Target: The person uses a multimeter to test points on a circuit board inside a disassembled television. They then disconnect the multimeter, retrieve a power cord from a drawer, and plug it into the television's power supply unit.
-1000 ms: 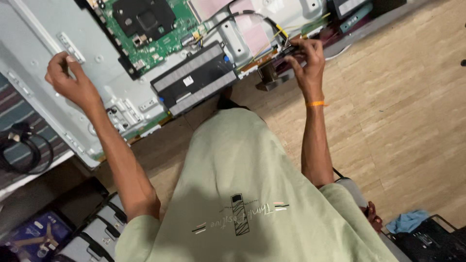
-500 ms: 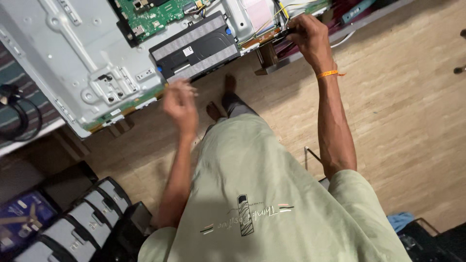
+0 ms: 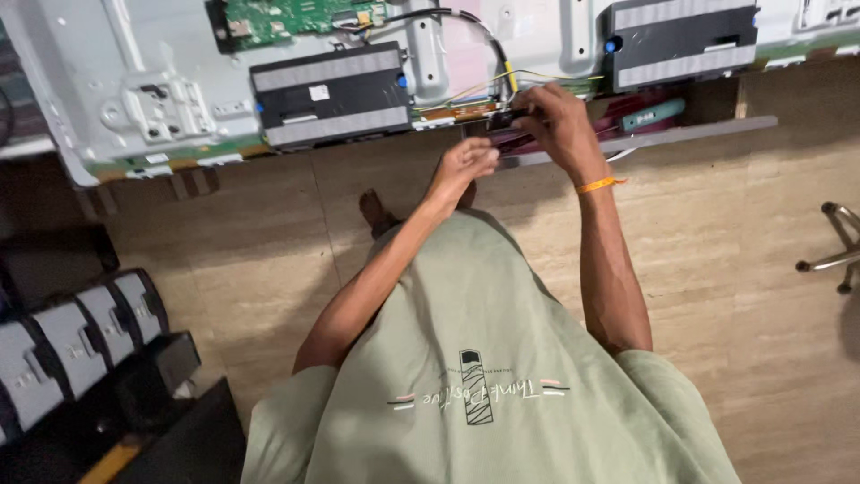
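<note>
A large flat screen lies back-side up, showing its grey metal back panel [image 3: 179, 54], a green circuit board [image 3: 296, 18] and a black speaker box [image 3: 331, 94]. My right hand [image 3: 560, 125], with an orange band on the wrist, pinches a small dark connector [image 3: 503, 117] at the panel's near edge, where a black cable [image 3: 484, 36] and thin coloured wires come down. My left hand [image 3: 464, 166] is just below and to the left of it, fingers curled, with nothing visible in them. My green shirt fills the lower part of the view.
A second black speaker box [image 3: 681, 40] sits at the panel's right. A grey strip [image 3: 690, 133] runs under the edge. Several grey and black units [image 3: 90, 336] are stacked at the lower left. A chrome chair base [image 3: 833, 255] stands on the wooden floor at the right.
My left hand has come off the panel's far left side and moved right, up to the connector. My right hand has stayed on the connector. The view has shifted right.
</note>
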